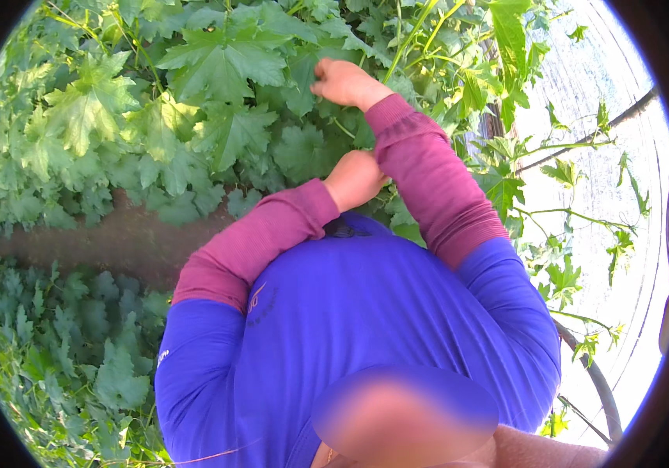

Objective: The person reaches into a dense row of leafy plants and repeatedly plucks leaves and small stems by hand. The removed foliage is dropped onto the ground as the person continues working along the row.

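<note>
Dense lobed green leaves (223,64) of climbing plants fill the upper part of the head view. My right hand (349,85) reaches in among them at the upper middle, its fingers bent beside a broad leaf; whether they grip anything is unclear. Below it, close to my chest, my left hand (356,180) is curled near the right forearm. Its fingertips are hidden, so I cannot tell what it holds. Maroon ribbed sleeves (434,169) cover both forearms, over a blue shirt (369,304).
A brown soil strip (129,240) runs left between the foliage and another leafy row (100,351). On the right, thin stems with leaves (565,281) spread before a bright whitish surface (597,193). A dark curved pole or hose (600,386) stands at the lower right.
</note>
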`<action>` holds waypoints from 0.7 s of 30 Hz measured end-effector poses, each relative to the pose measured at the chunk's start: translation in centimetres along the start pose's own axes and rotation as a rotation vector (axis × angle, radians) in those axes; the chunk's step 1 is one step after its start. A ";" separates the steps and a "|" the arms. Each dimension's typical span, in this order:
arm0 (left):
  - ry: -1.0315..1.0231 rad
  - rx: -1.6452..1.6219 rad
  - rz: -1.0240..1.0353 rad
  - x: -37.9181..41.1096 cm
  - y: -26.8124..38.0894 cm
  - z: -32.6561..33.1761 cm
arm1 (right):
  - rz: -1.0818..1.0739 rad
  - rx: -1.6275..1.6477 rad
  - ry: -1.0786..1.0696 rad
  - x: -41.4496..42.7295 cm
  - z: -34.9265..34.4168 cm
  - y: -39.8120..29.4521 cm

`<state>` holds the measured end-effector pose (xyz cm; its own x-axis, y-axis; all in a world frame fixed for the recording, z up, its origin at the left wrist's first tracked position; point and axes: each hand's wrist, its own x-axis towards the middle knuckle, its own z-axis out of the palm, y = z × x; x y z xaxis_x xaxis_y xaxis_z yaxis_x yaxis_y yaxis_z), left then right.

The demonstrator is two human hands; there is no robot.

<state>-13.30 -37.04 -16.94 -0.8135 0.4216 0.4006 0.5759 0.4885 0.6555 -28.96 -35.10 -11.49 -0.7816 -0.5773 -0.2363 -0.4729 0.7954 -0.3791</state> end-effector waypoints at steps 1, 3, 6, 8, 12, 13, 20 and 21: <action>0.041 -0.075 -0.027 -0.5 0.1 -0.7 | 0.064 0.154 0.115 1.2 0.5 0.4; 0.121 -0.230 -0.090 -1.7 0.1 -1.9 | 0.192 0.470 0.330 2.7 1.2 0.3; 0.142 -0.493 -0.236 -3.5 -1.0 -2.8 | 0.267 0.317 0.345 3.4 1.0 0.0; 0.218 -0.556 -0.313 -4.6 -1.2 -4.1 | 0.256 0.156 0.354 4.0 1.6 1.2; 0.253 -0.524 -0.551 -7.4 -4.3 -6.5 | 0.080 0.002 0.322 3.4 1.5 6.7; 0.287 -0.665 -0.692 -7.6 -4.5 -7.3 | 0.021 -0.042 0.330 2.4 1.4 7.8; 0.418 -0.562 -0.798 -6.6 -9.5 -9.3 | 0.022 -0.164 0.208 -8.0 -1.7 13.4; 0.403 -0.513 -0.855 -6.1 -10.5 -9.3 | 0.025 -0.157 0.215 -9.3 -2.1 13.8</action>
<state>-15.17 -51.82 -20.33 -0.9512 -0.2368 -0.1980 -0.2230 0.0835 0.9712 -29.08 -18.40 -12.64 -0.8544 -0.5178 -0.0421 -0.4964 0.8376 -0.2279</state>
